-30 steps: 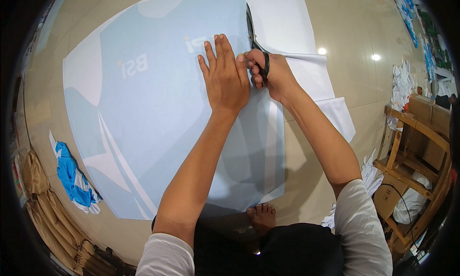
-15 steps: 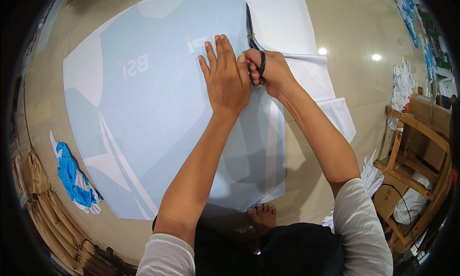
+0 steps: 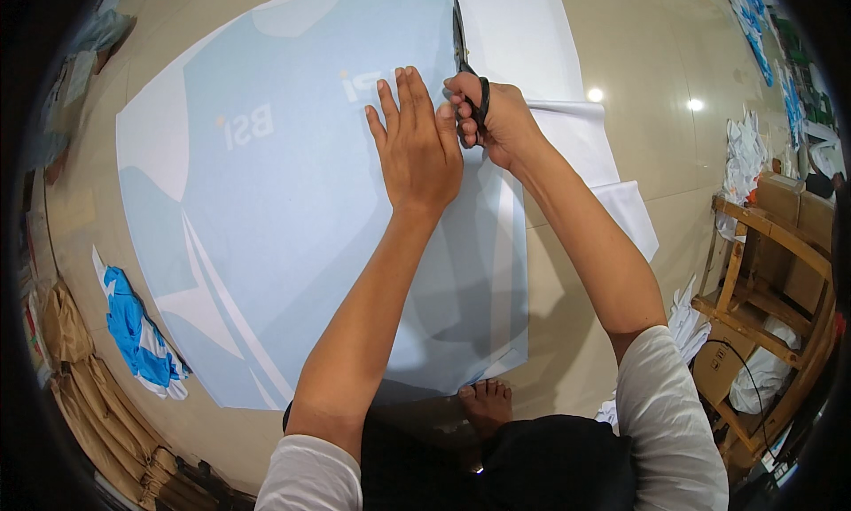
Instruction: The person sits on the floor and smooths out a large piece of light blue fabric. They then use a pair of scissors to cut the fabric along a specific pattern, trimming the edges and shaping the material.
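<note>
A large light-blue printed sheet [image 3: 292,227] with white stripes and white lettering lies flat on the floor. My left hand [image 3: 415,143] presses down on it, palm flat and fingers spread, close to its right edge. Right beside it, my right hand [image 3: 495,121] grips black scissors [image 3: 463,46], whose blades point away from me along the boundary between the blue print and the white sheet [image 3: 519,41].
Cut white paper strips [image 3: 612,183] lie to the right of the sheet. A wooden rack [image 3: 771,280] with boxes stands at the right. Blue and white fabric [image 3: 133,334] and brown bundles [image 3: 97,422] lie at the lower left. My bare foot [image 3: 486,403] rests by the sheet's near edge.
My right hand and the scissors have crept slightly farther along the sheet's edge. My left hand stays pressed in the same place.
</note>
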`<state>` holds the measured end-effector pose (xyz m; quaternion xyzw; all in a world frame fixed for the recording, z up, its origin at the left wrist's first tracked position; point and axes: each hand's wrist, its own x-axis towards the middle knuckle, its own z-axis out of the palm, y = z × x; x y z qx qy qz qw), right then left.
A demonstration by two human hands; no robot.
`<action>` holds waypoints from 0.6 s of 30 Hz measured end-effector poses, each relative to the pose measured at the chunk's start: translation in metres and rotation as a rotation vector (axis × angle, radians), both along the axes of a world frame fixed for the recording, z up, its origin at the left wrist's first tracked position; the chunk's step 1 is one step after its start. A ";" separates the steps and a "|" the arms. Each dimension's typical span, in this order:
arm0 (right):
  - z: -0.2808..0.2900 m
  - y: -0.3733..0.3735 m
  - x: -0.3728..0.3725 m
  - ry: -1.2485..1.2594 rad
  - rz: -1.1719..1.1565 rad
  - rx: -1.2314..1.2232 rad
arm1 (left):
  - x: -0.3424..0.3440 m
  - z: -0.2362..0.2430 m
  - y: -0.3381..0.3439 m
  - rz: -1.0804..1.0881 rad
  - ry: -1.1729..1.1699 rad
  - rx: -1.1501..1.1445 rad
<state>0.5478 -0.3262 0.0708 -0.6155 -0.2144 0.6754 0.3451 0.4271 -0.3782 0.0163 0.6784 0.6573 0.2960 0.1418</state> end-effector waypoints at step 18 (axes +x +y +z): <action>-0.005 0.007 -0.005 0.023 -0.039 0.027 | 0.000 -0.001 -0.001 0.001 -0.049 0.012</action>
